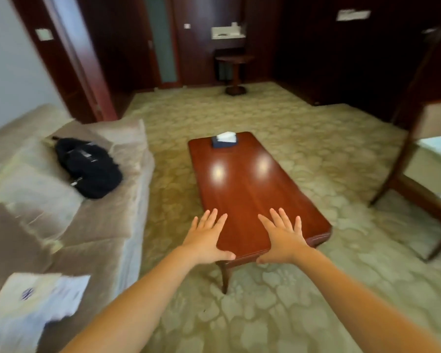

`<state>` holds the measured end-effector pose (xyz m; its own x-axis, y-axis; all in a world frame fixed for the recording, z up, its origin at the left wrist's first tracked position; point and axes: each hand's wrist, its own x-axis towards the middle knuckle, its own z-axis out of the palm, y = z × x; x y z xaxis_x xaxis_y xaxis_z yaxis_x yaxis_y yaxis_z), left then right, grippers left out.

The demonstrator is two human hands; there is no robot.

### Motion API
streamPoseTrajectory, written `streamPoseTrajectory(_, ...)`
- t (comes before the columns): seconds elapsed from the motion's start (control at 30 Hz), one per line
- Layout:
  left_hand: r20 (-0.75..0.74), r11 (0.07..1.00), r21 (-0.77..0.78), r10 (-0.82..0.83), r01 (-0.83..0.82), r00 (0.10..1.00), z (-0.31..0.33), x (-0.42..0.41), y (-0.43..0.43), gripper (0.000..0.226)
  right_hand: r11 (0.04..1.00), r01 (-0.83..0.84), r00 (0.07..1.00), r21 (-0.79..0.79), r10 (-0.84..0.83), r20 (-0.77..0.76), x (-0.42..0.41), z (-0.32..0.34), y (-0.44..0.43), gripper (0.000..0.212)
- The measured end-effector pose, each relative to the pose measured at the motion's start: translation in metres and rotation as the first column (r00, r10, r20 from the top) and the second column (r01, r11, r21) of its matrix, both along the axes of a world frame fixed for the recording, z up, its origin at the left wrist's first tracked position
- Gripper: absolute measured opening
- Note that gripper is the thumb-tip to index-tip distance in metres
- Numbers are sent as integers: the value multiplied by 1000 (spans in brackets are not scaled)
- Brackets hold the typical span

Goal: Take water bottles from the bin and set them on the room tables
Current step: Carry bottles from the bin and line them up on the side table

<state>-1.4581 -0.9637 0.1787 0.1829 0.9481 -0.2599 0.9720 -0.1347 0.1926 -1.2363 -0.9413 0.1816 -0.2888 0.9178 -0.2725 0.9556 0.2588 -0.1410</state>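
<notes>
Head view, left hand [209, 238], right hand [284, 238], both released at table [247, 179] edge, carpet [316, 289] around

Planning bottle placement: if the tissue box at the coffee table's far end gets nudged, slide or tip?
Tissue box probably slides, not tips: it looks low and wide. The coffee table top is glossy, mirroring lights, so grip is likely low. Probably light; sitting near the far edge, a shove might send it off.
</notes>
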Motion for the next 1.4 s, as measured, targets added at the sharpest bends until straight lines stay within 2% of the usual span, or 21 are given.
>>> streamPoseTrajectory(0.2,-39,950,-21,-311,311,949,-7,135,116,113,951,308,951,-7,-308,-3,130,-9,47,122)
streamPoseTrajectory(0.43,-50,792,-27,-611,610,790,-19,303,245,111,809,588,808,19,-588,34,272,-16,116,122)
streamPoseTrajectory(0.63,-53,663,4,-747,749,662,-10,443,354,111,659,749,660,65,-751,1,393,-4,179,119)
streamPoseTrajectory(0.87,-54,537,0,-842,844,536,-10,593,429,110,517,854,519,52,-855,-20,522,-6,227,118)
streamPoseTrajectory(1.03,-58,522,0,-851,853,521,-25,713,472,111,512,856,515,73,-856,-36,639,-17,273,118)
streamPoseTrajectory(1.23,-4,595,-6,-804,804,595,-25,873,515,108,554,828,559,81,-828,-50,803,-9,333,114)
streamPoseTrajectory(1.4,23,632,2,-775,775,632,-22,969,552,105,595,801,599,65,-798,-67,909,-1,379,113)
